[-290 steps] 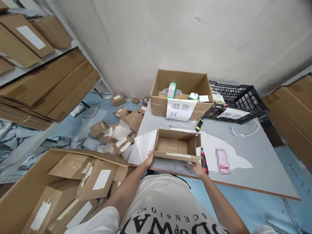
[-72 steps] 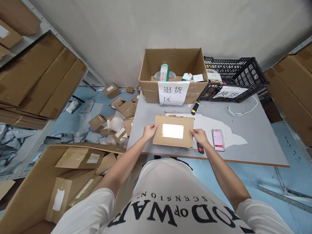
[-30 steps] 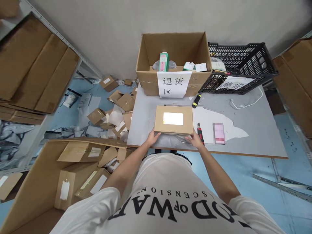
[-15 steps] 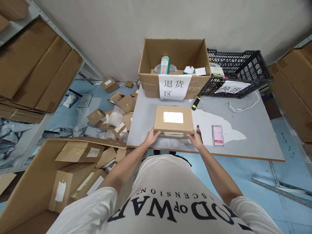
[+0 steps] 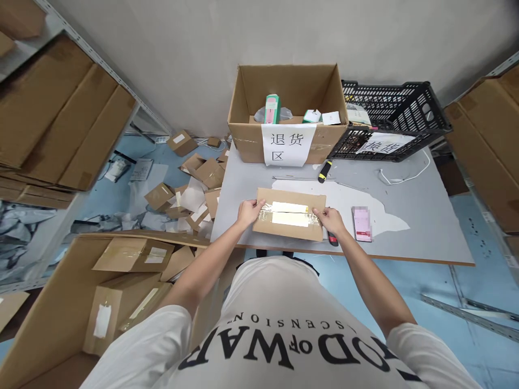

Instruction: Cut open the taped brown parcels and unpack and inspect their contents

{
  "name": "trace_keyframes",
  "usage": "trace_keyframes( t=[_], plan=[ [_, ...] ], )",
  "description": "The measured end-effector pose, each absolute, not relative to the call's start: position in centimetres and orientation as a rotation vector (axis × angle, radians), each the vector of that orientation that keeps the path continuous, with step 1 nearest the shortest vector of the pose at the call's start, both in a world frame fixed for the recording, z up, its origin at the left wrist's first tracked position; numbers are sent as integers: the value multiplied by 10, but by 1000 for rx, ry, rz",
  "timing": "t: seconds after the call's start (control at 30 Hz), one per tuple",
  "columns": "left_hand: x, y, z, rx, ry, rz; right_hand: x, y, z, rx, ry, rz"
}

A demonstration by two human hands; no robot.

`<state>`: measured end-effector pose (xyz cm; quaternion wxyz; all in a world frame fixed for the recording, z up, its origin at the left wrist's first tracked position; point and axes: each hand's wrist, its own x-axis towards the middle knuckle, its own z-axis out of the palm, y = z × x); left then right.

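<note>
Plain grey wall [image 5: 194, 59] above a pale blue floor [image 5: 405, 281]

The wall spans the far side, faintly mottled. Before it stands the bench [image 5: 430, 227], its flat grey top trimmed with an orange-brown edge on the near side. A pale, slotted metal left rack [image 5: 83, 42] runs back toward the wall; a right rack [image 5: 503, 64] shows opposite. Low at the lower right stretches a slotted metal bar [image 5: 470, 318]. Light is soft and even, giving the floor a faint sheen.

Left grip [image 5: 248, 212] and right grip [image 5: 331, 220] hold a taped box [image 5: 289, 214]
</note>
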<state>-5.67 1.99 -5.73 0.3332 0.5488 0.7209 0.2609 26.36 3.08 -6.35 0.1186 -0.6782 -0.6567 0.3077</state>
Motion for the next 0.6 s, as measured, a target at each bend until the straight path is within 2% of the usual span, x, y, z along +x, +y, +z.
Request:
trace_keyframes(
  t=[0.17,0.3,0.43,0.6],
  plan=[
    [-60,32,-72,1349,1875,675,264,54,-71,-2008,-1845,1021],
    [-64,34,-83,1239,1647,790,267,65,-76,-2012,-1768,1090],
    [-65,28,-92,1123,1433,897,265,65,-80,-2024,-1742,1025],
    [-61,21,-97,1065,1404,970,260,59,-85,-2080,-1700,853]
  ],
)
